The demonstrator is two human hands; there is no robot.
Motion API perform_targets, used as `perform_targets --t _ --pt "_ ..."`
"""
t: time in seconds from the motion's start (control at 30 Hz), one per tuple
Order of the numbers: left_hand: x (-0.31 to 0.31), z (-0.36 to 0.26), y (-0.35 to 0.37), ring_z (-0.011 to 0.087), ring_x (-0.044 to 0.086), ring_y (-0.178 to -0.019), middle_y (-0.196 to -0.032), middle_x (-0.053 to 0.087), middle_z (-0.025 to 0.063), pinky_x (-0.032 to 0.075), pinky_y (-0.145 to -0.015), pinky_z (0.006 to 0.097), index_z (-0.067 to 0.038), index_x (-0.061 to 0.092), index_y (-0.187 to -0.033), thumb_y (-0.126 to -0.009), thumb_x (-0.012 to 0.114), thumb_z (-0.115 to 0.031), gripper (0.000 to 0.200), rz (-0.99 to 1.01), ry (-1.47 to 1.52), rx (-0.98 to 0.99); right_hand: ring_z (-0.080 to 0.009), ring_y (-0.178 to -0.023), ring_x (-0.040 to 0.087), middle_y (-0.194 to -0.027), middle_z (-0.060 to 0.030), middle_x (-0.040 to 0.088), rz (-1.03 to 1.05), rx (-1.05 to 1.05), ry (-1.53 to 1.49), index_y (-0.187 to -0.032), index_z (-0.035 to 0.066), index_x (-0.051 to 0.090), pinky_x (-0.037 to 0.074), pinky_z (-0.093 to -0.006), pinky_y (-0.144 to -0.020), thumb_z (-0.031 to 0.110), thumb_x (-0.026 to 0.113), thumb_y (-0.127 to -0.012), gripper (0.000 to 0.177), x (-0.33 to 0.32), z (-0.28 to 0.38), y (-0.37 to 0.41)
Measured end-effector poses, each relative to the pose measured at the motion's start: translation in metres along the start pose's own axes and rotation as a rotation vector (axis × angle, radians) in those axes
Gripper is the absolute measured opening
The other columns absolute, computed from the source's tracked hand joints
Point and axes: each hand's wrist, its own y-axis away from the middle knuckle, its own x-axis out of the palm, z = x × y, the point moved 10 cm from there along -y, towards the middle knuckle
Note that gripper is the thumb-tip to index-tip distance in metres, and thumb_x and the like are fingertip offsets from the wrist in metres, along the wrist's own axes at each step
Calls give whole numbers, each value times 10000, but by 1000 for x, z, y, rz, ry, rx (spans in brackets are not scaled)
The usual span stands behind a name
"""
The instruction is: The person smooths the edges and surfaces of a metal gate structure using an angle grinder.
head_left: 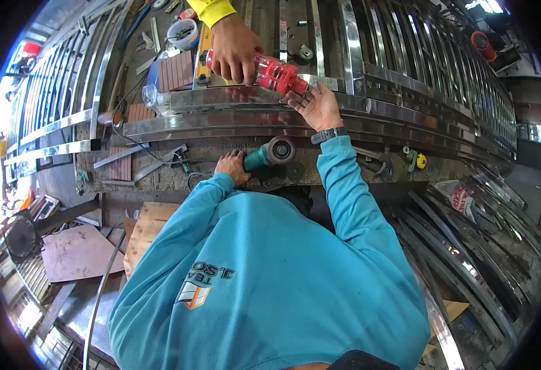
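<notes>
- Two power tools are close to the person in the teal sweatshirt [282,259]: a green angle grinder [258,159] with a round disc [281,150], and a red, slotted, cylindrical power tool [274,73].
- Left hand [232,168] is wrapped round the grinder's rear, low over the worn, brownish surface [221,146], just in front of the person's body; whether the tool rests there, I can't tell.
- Right hand [320,112], a dark watch [329,135] at its wrist, is palm up with fingers bent about the red tool's metal nose [308,93]; I can't make out whether they pinch it or merely touch.
- A co-worker's hand [234,50], in a yellow sleeve [212,10], grips the red tool's body from above, near shiny rectangular metal tubes [221,122].
- Both tools look hard, stiff and fairly heavy. I'd judge the grinder head-heavy, best held by its green body, clear of the disc.
- The red casing looks smooth, perhaps slippery; a full wrap round the barrel seems surer than fingertips at the nose.
</notes>
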Motion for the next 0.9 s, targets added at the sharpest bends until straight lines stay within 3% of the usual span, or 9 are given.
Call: perform_targets --t 0.23,0.9 --pt "0 2 -1 361 544 -1240 -1346 549 146 433 -1062 475 -90 537 -1332 -723 802 -372 722 -38 -25 0 -374 -1037 638 -1159 -222 633 -56 61 -122 -1238 -48 504 472 -561 -966 420 310 -1064 536 2 -16 -15" --pt "-5 -2 2 365 548 -1243 -1345 556 150 434 -1069 469 -87 546 -1335 -726 783 -361 708 -27 -25 -10 -371 -950 644 -1106 -227 648 27 86 -168 -1215 -38 536 502 -542 -894 357 310 -1049 485 25 -29 -35"
